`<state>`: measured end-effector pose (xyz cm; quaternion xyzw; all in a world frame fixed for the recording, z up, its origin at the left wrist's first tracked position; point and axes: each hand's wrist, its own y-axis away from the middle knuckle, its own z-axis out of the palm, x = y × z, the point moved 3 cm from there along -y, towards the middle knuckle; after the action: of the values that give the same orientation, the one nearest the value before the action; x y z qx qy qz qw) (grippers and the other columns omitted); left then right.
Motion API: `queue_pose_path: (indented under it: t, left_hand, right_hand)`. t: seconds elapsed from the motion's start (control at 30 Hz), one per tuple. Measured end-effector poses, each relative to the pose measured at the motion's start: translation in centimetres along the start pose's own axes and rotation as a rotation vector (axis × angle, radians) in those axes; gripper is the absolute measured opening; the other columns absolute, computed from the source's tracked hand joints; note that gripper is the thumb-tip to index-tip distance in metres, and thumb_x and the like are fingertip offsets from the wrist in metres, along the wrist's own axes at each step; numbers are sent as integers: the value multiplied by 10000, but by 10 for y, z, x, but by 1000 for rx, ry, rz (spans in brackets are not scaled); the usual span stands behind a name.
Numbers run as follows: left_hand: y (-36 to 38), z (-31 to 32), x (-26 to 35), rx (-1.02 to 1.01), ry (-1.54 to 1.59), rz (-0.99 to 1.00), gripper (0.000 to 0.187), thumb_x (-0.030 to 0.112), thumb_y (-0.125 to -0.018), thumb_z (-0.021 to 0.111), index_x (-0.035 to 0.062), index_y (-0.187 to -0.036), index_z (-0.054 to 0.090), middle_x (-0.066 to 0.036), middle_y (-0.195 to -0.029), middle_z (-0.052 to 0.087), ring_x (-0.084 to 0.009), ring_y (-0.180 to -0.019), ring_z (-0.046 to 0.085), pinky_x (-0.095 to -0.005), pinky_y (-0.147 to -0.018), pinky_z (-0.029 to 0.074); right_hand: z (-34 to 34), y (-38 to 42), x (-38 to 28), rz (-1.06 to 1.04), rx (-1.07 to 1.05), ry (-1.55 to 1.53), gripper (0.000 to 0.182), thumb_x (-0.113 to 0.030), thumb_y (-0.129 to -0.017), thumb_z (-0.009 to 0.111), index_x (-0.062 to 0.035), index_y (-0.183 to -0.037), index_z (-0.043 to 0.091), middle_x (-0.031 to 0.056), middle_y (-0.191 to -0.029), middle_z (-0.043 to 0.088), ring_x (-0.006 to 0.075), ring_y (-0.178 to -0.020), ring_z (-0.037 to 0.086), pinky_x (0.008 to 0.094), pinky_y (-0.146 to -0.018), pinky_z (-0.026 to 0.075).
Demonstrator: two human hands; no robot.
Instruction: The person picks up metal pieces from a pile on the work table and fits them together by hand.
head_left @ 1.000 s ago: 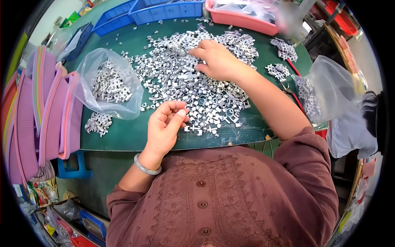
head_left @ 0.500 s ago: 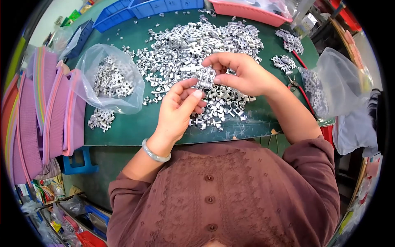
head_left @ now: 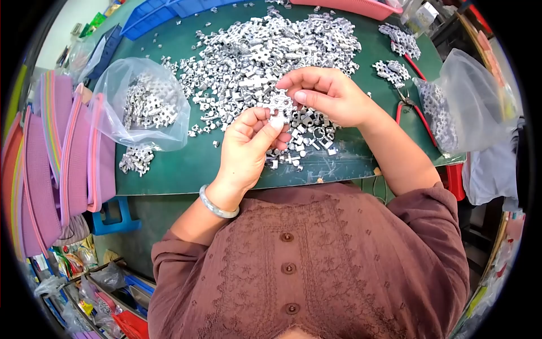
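My left hand (head_left: 244, 144), with a pale bangle at the wrist, pinches a small linked silver metal piece (head_left: 279, 103) between thumb and fingers. Just above and right of that piece is my right hand (head_left: 333, 99), its fingers curved and its thumb apart from the index finger. Whether the right fingertips touch the piece I cannot make out. Beneath and beyond both hands spreads a large heap of loose silver metal parts (head_left: 243, 62).
On the green table (head_left: 175, 172) a clear bag of linked pieces (head_left: 149, 107) stands left, another bag (head_left: 437, 113) right. Red-handled pliers (head_left: 420, 127) lie near linked clusters (head_left: 391, 72). Blue bins (head_left: 149, 20) and a pink basket (head_left: 361, 7) line the back.
My right thumb has lifted off the linked piece and moved slightly up. The left hand has shifted a little right, its thumb now over the piece's lower edge. The view has tilted slightly down.
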<state>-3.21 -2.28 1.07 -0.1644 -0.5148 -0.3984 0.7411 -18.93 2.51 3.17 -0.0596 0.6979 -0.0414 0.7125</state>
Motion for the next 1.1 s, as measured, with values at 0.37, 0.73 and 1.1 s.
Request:
queue_pose_path:
  t: [0.37,0.73,1.1]
  left_hand:
    - [-1,4,-3,-5,-12,7,110,81,-824,524,10,-908,521,-57,-802,584,-106,-685,565,-218,-602,473]
    - [0,2,-6,-21,15,11,101,59,-824,516,13,-914,519,-54,-813,582,-106,-685,563,-221,-611,477]
    - [0,2,-6,-17,16,11,112,38,-818,514,18,-928,509,-69,-826,584,-123,-695,568,-229,-614,476]
  right_hand:
    - [-4,0,5,-51,13,68,212,-28,-834,460,2,-1032,532,14,-898,565,57,-828,500,203,-723,402]
    - [-3,0,3,-52,17,58,208,-25,-830,455,-2,-1015,545,9,-897,572,55,-810,501,203,-713,404]
    - [-3,1,2,-31,9,32,216,-27,-820,466,1,-1020,545,24,-893,578,65,-805,513,211,-706,416]
